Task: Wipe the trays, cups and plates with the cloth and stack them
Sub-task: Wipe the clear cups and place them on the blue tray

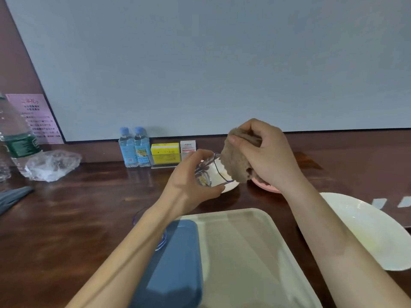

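Observation:
My left hand (189, 181) grips a clear glass cup (212, 172), tilted on its side with the mouth facing right, above the table. My right hand (266, 152) holds a brown cloth (235, 161) bunched against the cup's rim. A beige tray (240, 252) lies in front of me with a blue tray (175, 263) on its left part. A white plate (367, 230) sits at the right. Behind the hands a small white dish (231, 186) and a pink dish (264, 186) are partly hidden.
On the dark wooden table, two small water bottles (134, 147), a yellow box (165, 152) and a white box (188, 145) stand by the wall. A large bottle (17, 141) and crumpled plastic (53, 165) lie far left. A clear round thing (139, 215) peeks under my left forearm.

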Tool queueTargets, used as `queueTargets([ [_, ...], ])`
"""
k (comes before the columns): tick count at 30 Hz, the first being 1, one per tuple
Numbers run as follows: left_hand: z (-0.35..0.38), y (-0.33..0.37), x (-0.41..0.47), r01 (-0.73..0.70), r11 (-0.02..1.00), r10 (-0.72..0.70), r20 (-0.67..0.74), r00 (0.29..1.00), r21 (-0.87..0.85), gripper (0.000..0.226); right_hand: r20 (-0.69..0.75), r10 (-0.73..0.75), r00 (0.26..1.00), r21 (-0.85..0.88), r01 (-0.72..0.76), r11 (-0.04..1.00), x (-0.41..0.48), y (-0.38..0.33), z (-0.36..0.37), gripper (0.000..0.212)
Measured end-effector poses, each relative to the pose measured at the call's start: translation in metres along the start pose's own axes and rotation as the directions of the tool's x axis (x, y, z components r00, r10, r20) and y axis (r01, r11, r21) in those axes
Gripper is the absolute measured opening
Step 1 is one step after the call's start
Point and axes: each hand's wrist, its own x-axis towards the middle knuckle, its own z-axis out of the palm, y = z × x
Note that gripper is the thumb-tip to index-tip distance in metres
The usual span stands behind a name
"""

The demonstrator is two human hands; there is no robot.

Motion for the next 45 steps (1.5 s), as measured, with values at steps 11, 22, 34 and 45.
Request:
queueTargets([
  [11,0.004,-0.017,0.003,0.110,0.982,-0.110,0.012,0.994,-0.152,0.068,0.471,0.075,0.879,-0.293,0.076,0.953,0.002,0.017,-0.002,0.004],
  [22,-0.001,-0.010,0.002,0.105,0.978,-0.093,0.074,0.993,-0.180,0.071,0.412,0.009,0.911,-0.230,0.094,0.969,-0.007,0.009,0.013,0.023],
  [34,-0.007,-0.002,0.002,0.166,0.938,-0.105,0.209,0.972,-0.303,0.056,0.377,-0.060,0.924,-0.122,0.114,0.986,-0.007,0.012,0.004,0.025],
  [45,-0.016,-0.007,0.005,0.136,0.940,-0.060,0.239,0.969,-0.312,0.073,0.525,0.070,0.848,-0.418,0.185,0.890,-0.009,0.002,-0.012,0.035],
])
